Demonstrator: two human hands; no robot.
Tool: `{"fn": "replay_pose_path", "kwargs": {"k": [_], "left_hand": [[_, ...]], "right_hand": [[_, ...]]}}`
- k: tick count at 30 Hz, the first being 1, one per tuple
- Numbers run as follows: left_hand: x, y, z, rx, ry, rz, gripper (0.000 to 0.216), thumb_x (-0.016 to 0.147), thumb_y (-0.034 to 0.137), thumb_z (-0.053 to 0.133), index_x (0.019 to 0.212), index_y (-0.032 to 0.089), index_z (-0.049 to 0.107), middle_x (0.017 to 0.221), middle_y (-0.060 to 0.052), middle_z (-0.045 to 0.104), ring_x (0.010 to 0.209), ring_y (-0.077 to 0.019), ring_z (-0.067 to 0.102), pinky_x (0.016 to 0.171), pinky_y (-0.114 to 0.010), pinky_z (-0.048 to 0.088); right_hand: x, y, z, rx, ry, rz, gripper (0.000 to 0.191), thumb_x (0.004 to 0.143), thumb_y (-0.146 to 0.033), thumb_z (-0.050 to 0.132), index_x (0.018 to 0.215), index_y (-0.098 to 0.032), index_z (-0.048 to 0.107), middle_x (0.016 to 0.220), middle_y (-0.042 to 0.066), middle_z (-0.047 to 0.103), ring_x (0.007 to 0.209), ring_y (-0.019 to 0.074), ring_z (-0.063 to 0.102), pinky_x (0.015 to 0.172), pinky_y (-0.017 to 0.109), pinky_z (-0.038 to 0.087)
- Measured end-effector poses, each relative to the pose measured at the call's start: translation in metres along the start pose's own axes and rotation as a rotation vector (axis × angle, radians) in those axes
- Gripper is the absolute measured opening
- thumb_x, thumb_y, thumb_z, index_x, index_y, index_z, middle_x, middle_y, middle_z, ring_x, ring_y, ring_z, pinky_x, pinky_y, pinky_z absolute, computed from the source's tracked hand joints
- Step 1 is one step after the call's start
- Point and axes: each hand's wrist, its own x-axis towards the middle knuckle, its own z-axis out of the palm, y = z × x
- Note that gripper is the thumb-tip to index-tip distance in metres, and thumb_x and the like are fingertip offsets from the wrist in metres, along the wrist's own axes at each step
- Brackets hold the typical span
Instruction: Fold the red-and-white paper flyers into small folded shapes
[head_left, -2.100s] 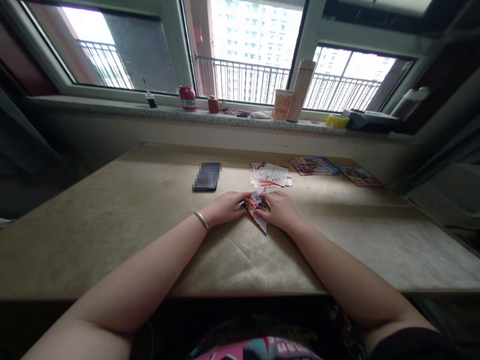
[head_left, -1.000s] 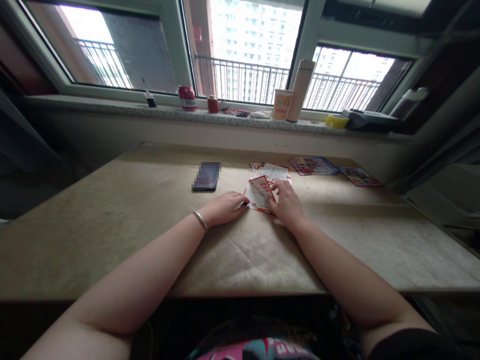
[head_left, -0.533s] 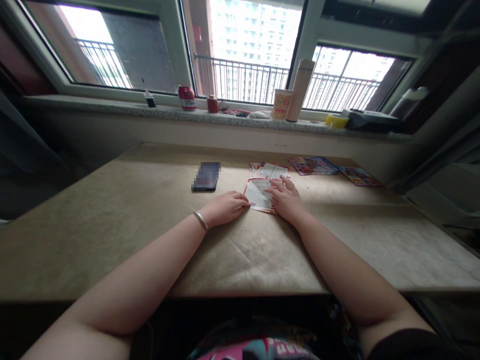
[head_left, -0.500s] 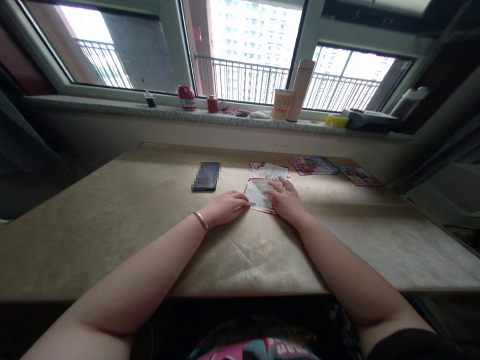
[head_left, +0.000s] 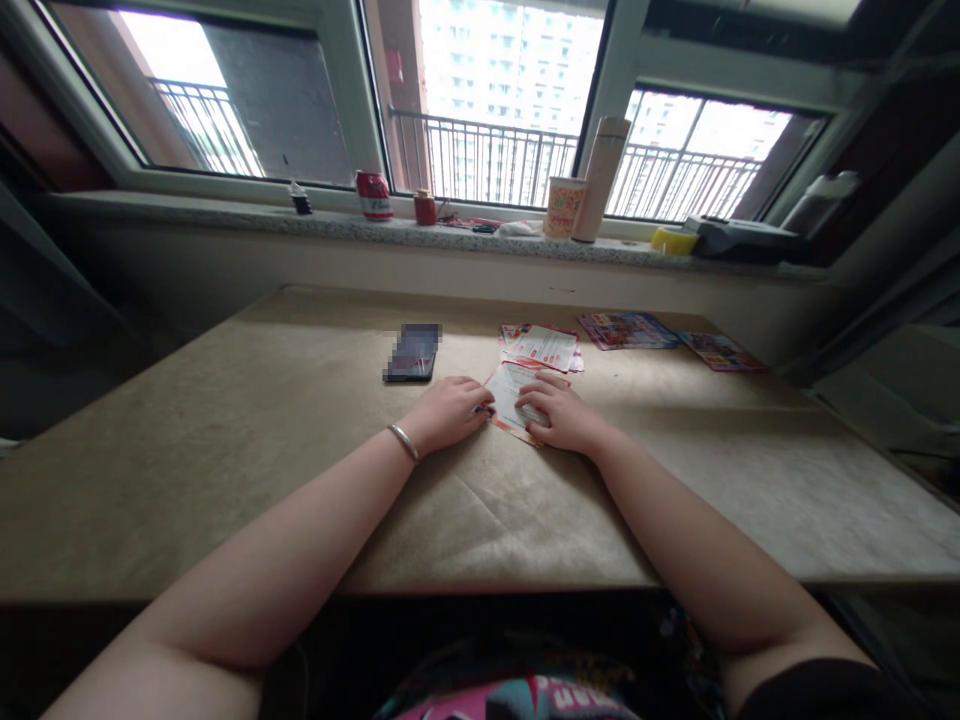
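Note:
A white printed card (head_left: 505,386) with red and orange edging lies at an angle on the table between my two hands. My left hand (head_left: 450,412), a silver bangle at its wrist, has its fingers curled and closed at the card's left edge. Lying across the right part of the card is my right hand (head_left: 564,412), its fingers apart and slightly bent, the thumb near the lower edge. Just beyond the card rests a loose pile of similar cards (head_left: 551,347), the top one white side up. Whether more than one card lies under my hands, I cannot tell.
A dark phone (head_left: 414,353) lies left of the cards. Colourful picture cards (head_left: 628,331) are spread at the back right, with another stack (head_left: 721,352) beside them. On the windowsill stand a red can (head_left: 373,196), a paper cup (head_left: 564,208), a tall flask (head_left: 601,180) and yellow tape (head_left: 673,241).
The card between my hands has turned and come slightly nearer to me. My right hand has drawn back from the far pile, uncovering it. My left hand's fingers are more curled.

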Motion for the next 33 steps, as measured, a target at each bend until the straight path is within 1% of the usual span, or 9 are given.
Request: {"fn": "replay_pose_path", "kwargs": {"k": [3, 5, 7, 11, 16, 20, 23, 29, 33], "left_hand": [[-0.001, 0.001, 0.004, -0.047, -0.004, 0.044, 0.029, 0.09, 0.03, 0.052, 0.114, 0.019, 0.064, 0.118, -0.009, 0.066, 0.112, -0.0233, 0.058, 0.1, -0.039, 0.044], [-0.001, 0.001, 0.008, -0.08, -0.023, 0.086, 0.033, 0.091, 0.032, 0.053, 0.121, 0.022, 0.061, 0.129, -0.008, 0.061, 0.121, -0.0231, 0.053, 0.106, -0.04, 0.039], [-0.002, 0.002, 0.011, -0.09, -0.052, 0.089, 0.036, 0.091, 0.034, 0.054, 0.125, 0.024, 0.059, 0.135, -0.007, 0.057, 0.126, -0.0227, 0.049, 0.11, -0.041, 0.035], [-0.002, 0.003, 0.01, -0.079, -0.109, 0.026, 0.037, 0.092, 0.039, 0.052, 0.127, 0.027, 0.059, 0.14, -0.006, 0.053, 0.13, -0.0237, 0.047, 0.11, -0.043, 0.033], [-0.002, 0.003, 0.003, -0.046, -0.118, 0.021, 0.038, 0.092, 0.042, 0.05, 0.126, 0.027, 0.059, 0.136, -0.006, 0.057, 0.126, -0.0234, 0.049, 0.108, -0.042, 0.032], [-0.004, 0.001, -0.001, 0.009, -0.106, 0.011, 0.037, 0.092, 0.042, 0.051, 0.125, 0.026, 0.059, 0.133, -0.006, 0.059, 0.121, -0.0237, 0.052, 0.108, -0.042, 0.029], [-0.005, 0.0, -0.003, 0.03, -0.108, -0.015, 0.035, 0.092, 0.042, 0.051, 0.122, 0.026, 0.06, 0.13, -0.005, 0.061, 0.119, -0.0233, 0.054, 0.107, -0.041, 0.031], [-0.006, 0.0, -0.01, 0.081, -0.091, -0.044, 0.031, 0.089, 0.04, 0.056, 0.112, 0.023, 0.067, 0.121, -0.004, 0.067, 0.111, -0.0238, 0.059, 0.103, -0.041, 0.032], [-0.006, -0.001, -0.017, 0.168, -0.109, -0.019, 0.029, 0.088, 0.043, 0.059, 0.107, 0.024, 0.069, 0.113, -0.004, 0.07, 0.103, -0.0219, 0.062, 0.094, -0.034, 0.038]], "right_hand": [[0.001, -0.005, -0.001, 0.046, -0.012, -0.028, 0.033, 0.079, -0.026, 0.062, 0.112, -0.024, 0.067, 0.122, 0.006, 0.063, 0.122, 0.0237, 0.049, 0.108, 0.043, 0.036], [0.001, -0.005, 0.002, 0.081, -0.016, -0.014, 0.034, 0.081, -0.028, 0.061, 0.115, -0.024, 0.065, 0.122, 0.007, 0.062, 0.117, 0.0217, 0.053, 0.104, 0.04, 0.04], [0.001, -0.003, 0.005, 0.088, -0.014, 0.008, 0.037, 0.082, -0.031, 0.061, 0.118, -0.023, 0.064, 0.124, 0.008, 0.061, 0.118, 0.0218, 0.053, 0.103, 0.039, 0.041], [0.002, 0.003, 0.01, -0.003, -0.029, 0.078, 0.045, 0.087, -0.038, 0.057, 0.128, -0.021, 0.059, 0.135, 0.01, 0.055, 0.127, 0.0253, 0.047, 0.107, 0.041, 0.038], [0.003, 0.006, 0.006, -0.128, -0.049, 0.172, 0.047, 0.089, -0.042, 0.053, 0.13, -0.019, 0.058, 0.139, 0.011, 0.053, 0.13, 0.0277, 0.045, 0.109, 0.042, 0.036], [0.003, 0.008, 0.001, -0.168, -0.047, 0.219, 0.042, 0.088, -0.041, 0.055, 0.123, -0.02, 0.063, 0.135, 0.01, 0.056, 0.127, 0.0284, 0.048, 0.107, 0.042, 0.038], [0.003, 0.008, -0.002, -0.181, -0.044, 0.224, 0.038, 0.087, -0.04, 0.056, 0.118, -0.02, 0.066, 0.132, 0.009, 0.06, 0.124, 0.0277, 0.051, 0.105, 0.041, 0.04], [0.001, 0.007, -0.008, -0.138, -0.031, 0.172, 0.032, 0.085, -0.036, 0.059, 0.11, -0.02, 0.07, 0.118, 0.009, 0.067, 0.114, 0.0251, 0.058, 0.101, 0.038, 0.043], [-0.002, 0.013, -0.011, -0.041, -0.038, 0.082, 0.034, 0.083, -0.034, 0.06, 0.111, -0.02, 0.07, 0.118, 0.01, 0.066, 0.111, 0.025, 0.059, 0.101, 0.038, 0.044]]}}
